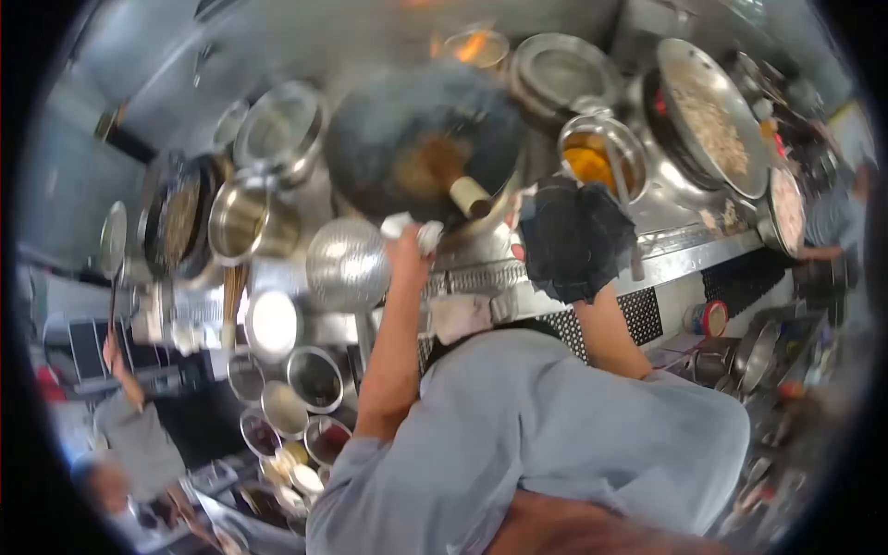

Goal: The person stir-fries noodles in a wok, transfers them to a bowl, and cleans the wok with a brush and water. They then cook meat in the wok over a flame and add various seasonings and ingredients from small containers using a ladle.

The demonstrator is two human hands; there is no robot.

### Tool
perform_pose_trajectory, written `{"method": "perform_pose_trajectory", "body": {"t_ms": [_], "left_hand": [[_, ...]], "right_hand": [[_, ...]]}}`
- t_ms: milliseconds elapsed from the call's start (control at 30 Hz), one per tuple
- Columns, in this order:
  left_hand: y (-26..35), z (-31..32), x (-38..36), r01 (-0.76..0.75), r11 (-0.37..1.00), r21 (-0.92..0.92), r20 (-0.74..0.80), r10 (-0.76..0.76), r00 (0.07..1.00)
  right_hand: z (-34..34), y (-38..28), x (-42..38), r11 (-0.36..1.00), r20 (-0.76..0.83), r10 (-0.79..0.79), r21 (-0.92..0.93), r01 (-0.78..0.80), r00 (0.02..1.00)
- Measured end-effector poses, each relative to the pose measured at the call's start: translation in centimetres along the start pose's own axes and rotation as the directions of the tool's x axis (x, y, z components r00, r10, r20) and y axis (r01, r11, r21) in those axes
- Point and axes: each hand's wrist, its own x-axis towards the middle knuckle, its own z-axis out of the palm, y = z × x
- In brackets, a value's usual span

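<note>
A large dark wok [370,139] gives off smoke or steam at the top centre, and a brush-like tool with a pale round handle [470,196] lies in it. At the wok's near left edge, my left hand [412,250] is closed on a crumpled white cloth [425,233]. My right hand [520,242] is mostly hidden by a black cloth [569,236] that it holds in front of the stove, right of the wok. A perforated metal strainer [350,264] sits just left of my left hand.
Metal pots [277,134] and a pot of orange liquid [601,162] flank the wok. Flame shows behind it. A tilted pan of food [712,111] stands right. Seasoning bowls [314,379] stand lower left. Another person [139,444] holds a ladle at far left; one more [837,222] is far right.
</note>
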Motion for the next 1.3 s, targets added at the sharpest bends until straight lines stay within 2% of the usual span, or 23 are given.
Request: {"method": "perform_pose_trajectory", "body": {"t_ms": [33, 67, 100, 133, 167, 233, 267, 300, 367, 400, 433, 500, 567, 633, 700, 867, 933, 1000, 1133, 1167, 1200, 1267, 1300], "left_hand": [[3.2, 2.0, -1.5, 0.125, 0.970, -0.208, -0.093, -0.147, 0.985], [3.7, 2.1, -1.6, 0.151, 0.976, -0.159, -0.121, -0.172, 0.978], [3.6, 2.0, -1.6, 0.147, 0.976, -0.161, -0.129, -0.168, 0.977], [3.5, 2.2, -1.4, 0.166, 0.975, -0.145, -0.144, -0.186, 0.972], [3.2, 2.2, -1.2, 0.190, 0.973, -0.130, -0.159, -0.210, 0.965], [3.1, 2.4, -1.3, 0.163, 0.976, -0.141, -0.152, -0.184, 0.971], [3.2, 2.4, -1.4, 0.159, 0.977, -0.143, -0.153, -0.180, 0.972], [3.3, 2.5, -1.4, 0.152, 0.977, -0.149, -0.154, -0.175, 0.972], [3.2, 2.9, -2.0, 0.165, 0.976, -0.143, -0.188, -0.191, 0.963], [3.5, 2.9, -1.9, 0.174, 0.975, -0.137, -0.224, -0.201, 0.954], [3.2, 2.4, -1.3, 0.160, 0.977, -0.138, -0.141, -0.179, 0.974], [2.5, 2.3, -0.9, 0.168, 0.973, -0.161, -0.158, -0.194, 0.968], [2.4, 2.7, -1.2, 0.089, 0.979, -0.184, -0.173, -0.121, 0.977], [1.8, 3.0, -0.8, 0.084, 0.983, -0.163, -0.233, -0.121, 0.965], [2.8, 3.4, -1.6, 0.065, 0.983, -0.172, -0.255, -0.108, 0.961], [3.7, 3.7, -1.9, 0.032, 0.980, -0.197, -0.279, -0.088, 0.956], [3.7, 3.7, -2.4, 0.031, 0.980, -0.198, -0.314, -0.094, 0.945], [3.4, 3.4, -2.0, -0.028, 0.995, -0.095, -0.405, -0.012, 0.914], [4.4, 2.8, -2.6, 0.012, 0.997, -0.074, -0.382, -0.040, 0.923], [3.6, 2.6, -2.0, 0.028, 0.999, -0.032, -0.386, -0.038, 0.922], [3.2, 2.5, -1.5, 0.041, 0.999, 0.007, -0.399, -0.035, 0.916], [3.4, 2.3, -1.4, 0.044, 0.999, -0.003, -0.405, -0.041, 0.914], [3.5, 2.3, -1.6, 0.046, 0.999, -0.014, -0.387, -0.047, 0.921]], "right_hand": [[-1.4, 0.9, 0.2, 0.999, -0.015, 0.033, 0.027, -0.033, 0.999], [-2.8, 0.5, 1.2, 0.906, -0.115, -0.039, -0.423, -0.013, 0.993], [-4.1, -0.6, 2.5, 0.614, -0.158, -0.160, -0.789, -0.027, 0.974], [-4.9, -2.0, 3.9, 0.184, -0.131, -0.293, -0.980, -0.079, 0.947], [-5.4, -2.9, 5.1, -0.281, -0.049, -0.399, -0.944, -0.173, 0.916], [-1.0, -1.6, 10.0, -0.007, -0.317, -0.421, -0.936, -0.352, 0.850], [-2.5, 0.6, 11.3, -0.389, -0.342, -0.327, -0.801, -0.456, 0.881], [-5.2, 2.6, 12.1, -0.718, -0.397, -0.244, -0.539, -0.440, 0.885], [-7.5, 5.9, 10.6, -0.903, -0.755, 0.015, -0.292, -0.315, 0.655], [-9.1, 6.7, 10.1, -0.932, -0.680, -0.007, -0.262, -0.251, 0.733], [-9.6, 6.6, 10.2, -0.959, -0.590, -0.009, -0.224, -0.175, 0.807], [-10.1, 4.7, 10.5, -0.929, -0.612, -0.005, -0.290, -0.230, 0.791], [-7.8, 0.6, 12.2, -0.861, -0.583, 0.177, -0.482, -0.162, 0.793], [-5.1, -2.5, 14.0, -0.793, -0.545, 0.119, -0.555, -0.251, 0.830], [-4.1, -4.4, 17.4, -0.752, -0.617, 0.210, -0.598, -0.278, 0.758], [-7.8, 4.1, 24.7, -0.855, -0.659, 0.271, -0.499, -0.138, 0.701], [-12.5, 7.1, 24.5, -0.775, -0.398, 0.205, -0.624, -0.100, 0.894], [-13.9, 6.9, 20.7, -0.770, -0.341, 0.264, -0.637, -0.015, 0.902], [-6.6, -1.8, 18.0, -0.928, -0.605, 0.342, -0.339, 0.156, 0.719], [-6.0, -4.0, 19.5, -0.949, -0.624, 0.310, -0.246, 0.196, 0.718], [-9.5, -6.7, 21.3, -0.952, -0.510, 0.304, -0.199, 0.234, 0.804], [-10.0, -5.2, 27.2, -0.975, -0.557, 0.169, -0.214, 0.055, 0.813], [-10.4, -3.5, 28.2, -0.972, -0.552, 0.189, -0.225, 0.074, 0.812]]}}
